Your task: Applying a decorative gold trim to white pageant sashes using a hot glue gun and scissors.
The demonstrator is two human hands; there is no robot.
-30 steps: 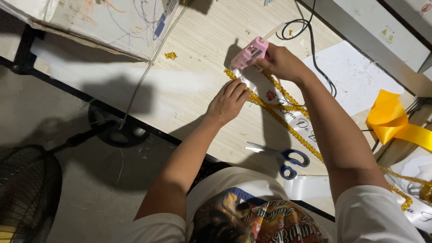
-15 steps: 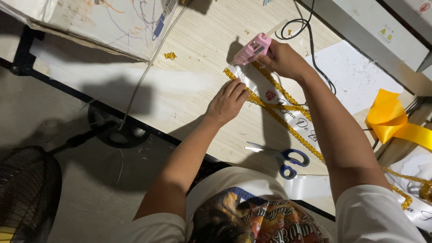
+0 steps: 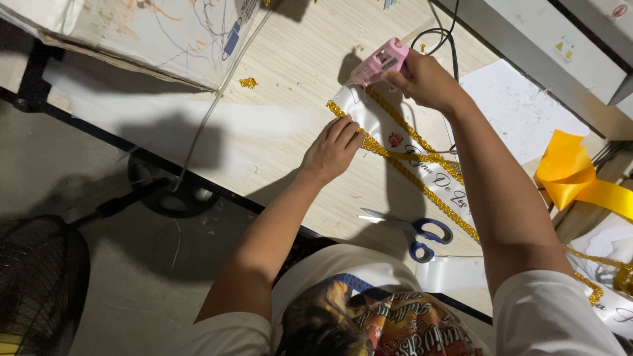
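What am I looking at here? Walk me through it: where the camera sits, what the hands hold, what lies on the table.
One camera, worn on a person's head, looks down at their own two bare hands; there is no machine. The right hand grips a pink glue gun, nozzle at the end of a white sash edged with gold trim. The left hand presses the sash flat on the wooden table. Blue-handled scissors and yellow ribbon lie nearby.

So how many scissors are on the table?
1. The blue-handled scissors lie on the wooden table, beside the white sash, below the left hand and the right hand holding the pink glue gun. Others could be hidden.
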